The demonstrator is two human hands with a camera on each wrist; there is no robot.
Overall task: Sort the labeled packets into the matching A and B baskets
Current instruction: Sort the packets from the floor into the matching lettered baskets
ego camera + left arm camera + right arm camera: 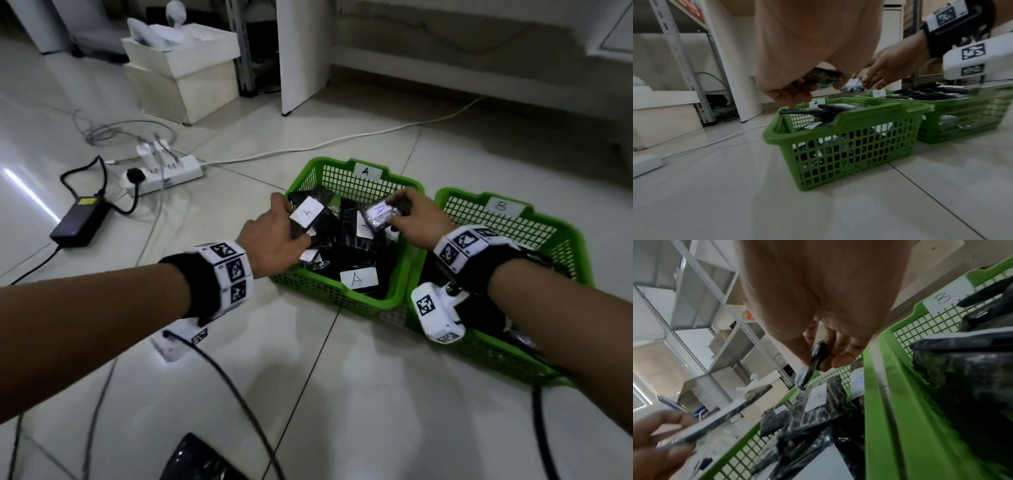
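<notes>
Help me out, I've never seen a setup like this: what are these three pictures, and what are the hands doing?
No machine here: a person wears one camera on the head and one on each wrist. The head view looks down at both hands; each wrist view looks along its own hand. On the tiled floor stand two green baskets, basket A and basket B, both holding black packets with white labels. The left hand holds one packet over basket A; its label is unclear. The right hand pinches a small packet, likely marked B. A power strip lies nearby.
</notes>
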